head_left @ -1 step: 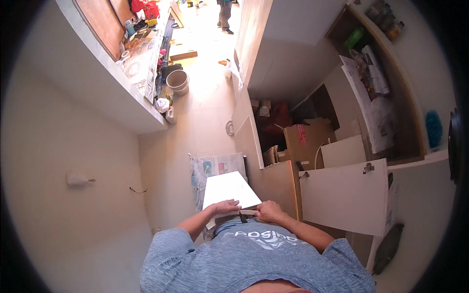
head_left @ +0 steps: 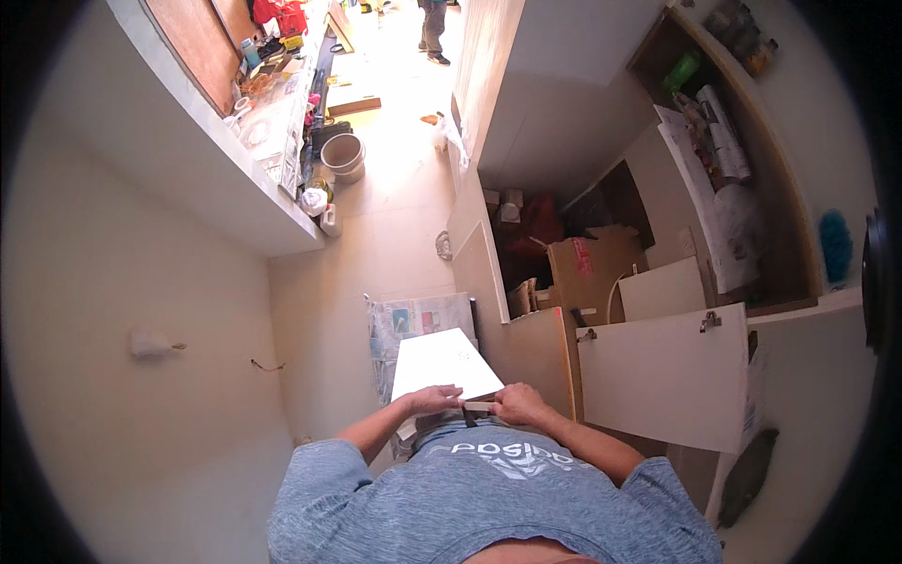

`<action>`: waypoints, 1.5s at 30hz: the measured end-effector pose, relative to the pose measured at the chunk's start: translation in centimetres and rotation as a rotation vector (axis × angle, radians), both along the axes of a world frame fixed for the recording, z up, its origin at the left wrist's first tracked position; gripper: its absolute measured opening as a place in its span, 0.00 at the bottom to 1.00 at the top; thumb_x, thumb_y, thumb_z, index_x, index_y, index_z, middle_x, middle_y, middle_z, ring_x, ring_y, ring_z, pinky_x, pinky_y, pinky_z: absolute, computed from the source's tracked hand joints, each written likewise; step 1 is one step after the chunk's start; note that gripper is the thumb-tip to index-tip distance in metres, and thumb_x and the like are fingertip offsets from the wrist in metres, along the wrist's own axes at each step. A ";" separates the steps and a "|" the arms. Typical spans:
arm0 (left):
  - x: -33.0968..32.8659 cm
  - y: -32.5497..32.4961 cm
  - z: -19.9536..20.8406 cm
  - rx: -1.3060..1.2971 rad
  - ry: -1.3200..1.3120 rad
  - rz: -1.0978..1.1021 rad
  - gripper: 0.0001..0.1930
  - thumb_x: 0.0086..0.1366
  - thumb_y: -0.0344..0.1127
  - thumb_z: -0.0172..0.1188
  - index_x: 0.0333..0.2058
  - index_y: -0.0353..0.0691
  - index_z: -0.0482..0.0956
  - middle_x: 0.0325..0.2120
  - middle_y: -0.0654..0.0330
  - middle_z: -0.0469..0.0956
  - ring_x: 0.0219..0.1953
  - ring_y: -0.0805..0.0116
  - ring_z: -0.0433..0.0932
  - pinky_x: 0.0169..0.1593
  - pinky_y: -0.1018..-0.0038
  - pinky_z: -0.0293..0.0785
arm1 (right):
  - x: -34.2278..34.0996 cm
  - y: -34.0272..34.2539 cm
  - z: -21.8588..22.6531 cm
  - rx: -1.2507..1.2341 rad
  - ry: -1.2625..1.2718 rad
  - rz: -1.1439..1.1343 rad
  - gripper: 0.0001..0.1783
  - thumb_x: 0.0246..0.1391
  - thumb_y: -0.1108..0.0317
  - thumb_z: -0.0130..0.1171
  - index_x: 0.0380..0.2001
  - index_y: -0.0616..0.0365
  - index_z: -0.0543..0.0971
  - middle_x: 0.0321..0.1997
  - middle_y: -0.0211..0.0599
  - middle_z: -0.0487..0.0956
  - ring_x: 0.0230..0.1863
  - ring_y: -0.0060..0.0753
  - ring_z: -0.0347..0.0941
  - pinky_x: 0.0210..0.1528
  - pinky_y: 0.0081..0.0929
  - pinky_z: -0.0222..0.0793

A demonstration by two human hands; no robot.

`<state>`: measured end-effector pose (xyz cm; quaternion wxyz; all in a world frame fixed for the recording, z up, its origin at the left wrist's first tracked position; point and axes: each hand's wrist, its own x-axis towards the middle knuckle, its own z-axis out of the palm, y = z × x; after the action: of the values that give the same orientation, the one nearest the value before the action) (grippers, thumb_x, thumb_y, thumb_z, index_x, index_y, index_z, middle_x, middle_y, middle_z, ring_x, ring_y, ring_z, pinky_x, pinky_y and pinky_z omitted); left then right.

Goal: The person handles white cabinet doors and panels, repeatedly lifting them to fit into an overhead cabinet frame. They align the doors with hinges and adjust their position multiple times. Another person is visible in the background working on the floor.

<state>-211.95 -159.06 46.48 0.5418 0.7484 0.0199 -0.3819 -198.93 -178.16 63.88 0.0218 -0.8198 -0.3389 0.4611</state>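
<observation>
A flat white board [head_left: 440, 365] lies in front of my waist, its near edge close to my shirt. My left hand [head_left: 434, 399] rests at the near left edge of the board, fingers stretched out and close together. A narrow pale strip [head_left: 480, 407] runs between my two hands along that edge. At the near right corner my right hand [head_left: 520, 405] is closed around the strip's right end, with its fingertips partly hidden. What lies under the board's near edge cannot be made out.
Printed sheeting [head_left: 385, 329] shows beyond the board. On the right stand a cabinet panel [head_left: 526, 355] and a white panel with clips [head_left: 662, 376]. A bucket [head_left: 343, 158] sits farther along the floor, near a cluttered ledge. A person [head_left: 433, 33] stands far ahead.
My left hand has shifted slightly toward me, and less of the pale strip shows beneath it. My right hand and the white board look nearly the same.
</observation>
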 end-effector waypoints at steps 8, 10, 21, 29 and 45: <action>-0.6 -1.6 10.0 0.122 -0.410 0.220 0.14 0.56 0.35 0.60 0.42 0.44 0.78 0.40 0.53 0.77 0.46 0.53 0.72 0.52 0.63 0.67 | 0.7 2.4 -1.3 0.141 0.424 -0.487 0.19 0.51 0.56 0.58 0.20 0.63 0.78 0.15 0.33 0.73 0.14 0.22 0.67 0.15 0.21 0.61; -0.4 -2.2 9.9 0.210 -0.449 0.176 0.15 0.52 0.28 0.56 0.40 0.45 0.80 0.37 0.54 0.78 0.44 0.52 0.71 0.50 0.64 0.68 | 0.4 2.0 -1.8 0.139 0.503 -0.589 0.20 0.52 0.55 0.59 0.21 0.63 0.79 0.14 0.33 0.73 0.13 0.22 0.67 0.14 0.20 0.61; 1.9 -0.9 9.1 0.062 -0.331 -0.047 0.13 0.58 0.43 0.60 0.33 0.38 0.79 0.29 0.49 0.78 0.34 0.53 0.76 0.41 0.63 0.72 | -0.6 -2.9 -4.1 0.520 -0.528 0.386 0.30 0.44 0.58 0.63 0.52 0.55 0.71 0.51 0.47 0.73 0.52 0.43 0.70 0.57 0.38 0.62; 1.8 -1.7 10.7 0.069 -0.279 0.016 0.18 0.63 0.47 0.55 0.35 0.36 0.79 0.28 0.45 0.78 0.33 0.49 0.77 0.39 0.59 0.72 | -1.3 0.9 -10.3 0.347 -0.189 0.356 0.21 0.47 0.50 0.58 0.36 0.56 0.73 0.40 0.40 0.76 0.46 0.44 0.74 0.48 0.39 0.69; -2.1 -4.3 13.9 0.194 -0.495 0.458 0.13 0.60 0.36 0.59 0.21 0.34 0.71 0.20 0.50 0.72 0.27 0.52 0.72 0.33 0.59 0.66 | -1.2 1.5 -12.9 0.307 -0.289 0.423 0.10 0.51 0.65 0.52 0.37 0.54 0.73 0.38 0.38 0.78 0.40 0.43 0.77 0.38 0.38 0.75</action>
<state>-214.01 -163.34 60.35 0.5283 0.8425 0.0912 -0.0537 -200.15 -176.65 50.97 0.0006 -0.7752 -0.5677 0.2772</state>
